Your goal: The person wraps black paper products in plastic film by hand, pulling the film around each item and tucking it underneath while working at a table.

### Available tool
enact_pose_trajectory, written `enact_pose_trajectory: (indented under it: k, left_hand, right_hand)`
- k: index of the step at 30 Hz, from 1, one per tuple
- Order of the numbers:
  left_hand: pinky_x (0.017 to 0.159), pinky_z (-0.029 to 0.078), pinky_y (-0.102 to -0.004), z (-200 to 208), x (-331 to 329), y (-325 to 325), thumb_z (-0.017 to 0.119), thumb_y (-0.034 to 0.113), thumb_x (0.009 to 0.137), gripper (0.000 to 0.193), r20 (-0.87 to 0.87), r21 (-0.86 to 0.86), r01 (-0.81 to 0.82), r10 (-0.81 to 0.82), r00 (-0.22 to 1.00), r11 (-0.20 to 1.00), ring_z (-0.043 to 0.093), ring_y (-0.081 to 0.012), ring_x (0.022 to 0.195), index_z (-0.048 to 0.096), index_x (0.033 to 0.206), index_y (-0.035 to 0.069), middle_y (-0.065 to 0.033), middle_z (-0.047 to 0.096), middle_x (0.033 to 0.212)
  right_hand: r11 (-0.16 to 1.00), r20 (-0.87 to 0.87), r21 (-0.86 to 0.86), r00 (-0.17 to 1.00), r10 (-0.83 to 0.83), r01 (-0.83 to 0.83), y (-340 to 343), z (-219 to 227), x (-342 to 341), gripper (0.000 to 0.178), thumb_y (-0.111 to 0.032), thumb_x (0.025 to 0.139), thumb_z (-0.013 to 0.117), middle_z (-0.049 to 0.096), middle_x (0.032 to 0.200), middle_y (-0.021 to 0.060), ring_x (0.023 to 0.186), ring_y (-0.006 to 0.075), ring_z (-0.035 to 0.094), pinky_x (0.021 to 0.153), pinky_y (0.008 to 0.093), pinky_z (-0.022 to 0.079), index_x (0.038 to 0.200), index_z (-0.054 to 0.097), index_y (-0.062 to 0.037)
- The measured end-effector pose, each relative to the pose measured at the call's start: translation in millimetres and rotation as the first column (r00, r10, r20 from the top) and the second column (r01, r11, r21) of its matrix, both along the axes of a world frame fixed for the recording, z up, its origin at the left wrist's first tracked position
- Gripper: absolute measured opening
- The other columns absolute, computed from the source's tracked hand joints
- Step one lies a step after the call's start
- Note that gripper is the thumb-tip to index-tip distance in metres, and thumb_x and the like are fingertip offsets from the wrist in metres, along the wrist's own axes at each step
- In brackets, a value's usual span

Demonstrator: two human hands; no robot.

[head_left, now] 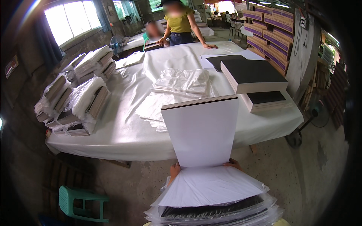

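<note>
The white board stack [201, 132] looks smooth, matt, papery — the clear plastic sleeves [274, 208] near it are way shinier. Table cover [113, 141] seems to be glossy, wrinkly plastic, the bags [181, 81] crinkly thin film. Black-topped block [256, 71] is pretty matt; stool [67, 201] smooth plastic, boxes [281, 28] cardboard, floor [279, 169] rough concrete.

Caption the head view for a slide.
Left hand and right hand hold a white panel before a white-covered table.

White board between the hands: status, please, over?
Left hand and right hand near white board's lower corners, grip unclear. Board roughly upright, plastic-wrapped stack just below. Plastic wrappers piled on table beyond.
</note>
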State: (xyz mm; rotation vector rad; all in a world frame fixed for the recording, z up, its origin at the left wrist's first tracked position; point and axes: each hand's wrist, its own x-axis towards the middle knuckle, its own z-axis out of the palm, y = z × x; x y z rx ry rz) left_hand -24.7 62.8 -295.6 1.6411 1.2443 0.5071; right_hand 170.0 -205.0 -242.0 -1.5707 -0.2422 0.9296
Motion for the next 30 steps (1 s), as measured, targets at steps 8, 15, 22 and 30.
enact_pose_trajectory:
  k: [8, 15, 22, 30]
  left_hand:
    - [0.066, 0.043, -0.0396, 1, -4, 3, 0.044, 0.026, 0.08, 0.036, 0.046, 0.035, 0.015, -0.017, 0.999, 0.999, 0.059, -0.0376, 0.075, 0.06, 0.087, -0.005, -0.0271, 0.059, 0.078]
    - [0.064, 0.043, -0.0409, 12, -4, 2, 0.044, 0.027, 0.079, 0.036, 0.008, 0.022, 0.05, -0.05, 0.999, 0.999, 0.059, -0.0386, 0.071, 0.06, 0.084, -0.005, -0.0262, 0.059, 0.074]
    - [0.068, 0.043, -0.0406, -1, -9, 5, 0.045, 0.029, 0.078, 0.038, 0.006, -0.021, -0.041, 0.041, 0.999, 0.999, 0.06, -0.0356, 0.074, 0.06, 0.085, -0.006, -0.0269, 0.059, 0.077]
    - [0.069, 0.043, -0.0412, 6, -8, 4, 0.045, 0.029, 0.078, 0.039, -0.008, -0.035, -0.03, 0.03, 1.0, 0.999, 0.059, -0.0379, 0.077, 0.06, 0.085, -0.007, -0.0263, 0.06, 0.078]
  right_hand:
    - [1.0, -0.047, 0.013, 0.999, -0.022, 0.022, 4, 2, -3, 0.054, -0.018, 0.064, 0.071, 0.058, 0.097, 0.017, 0.089, 0.0217, 0.055, 0.077, 0.03, 0.043, 0.108, 0.053, 0.0059]
    - [0.998, -0.025, 0.051, 0.999, -0.037, 0.038, 4, -8, -2, 0.049, -0.017, 0.065, 0.069, 0.058, 0.097, 0.0169, 0.087, 0.0216, 0.055, 0.076, 0.0298, 0.043, 0.107, 0.054, 0.0051]
    - [0.996, 0.035, 0.081, 0.999, -0.029, 0.026, 9, -9, -2, 0.043, -0.016, 0.066, 0.067, 0.059, 0.091, 0.0152, 0.083, 0.0204, 0.056, 0.073, 0.0294, 0.043, 0.102, 0.055, 0.0046]
    - [0.995, 0.01, 0.087, 0.999, -0.044, 0.043, 6, -14, -5, 0.041, -0.016, 0.067, 0.067, 0.059, 0.089, 0.014, 0.082, 0.0196, 0.056, 0.073, 0.029, 0.043, 0.1, 0.056, 0.0046]
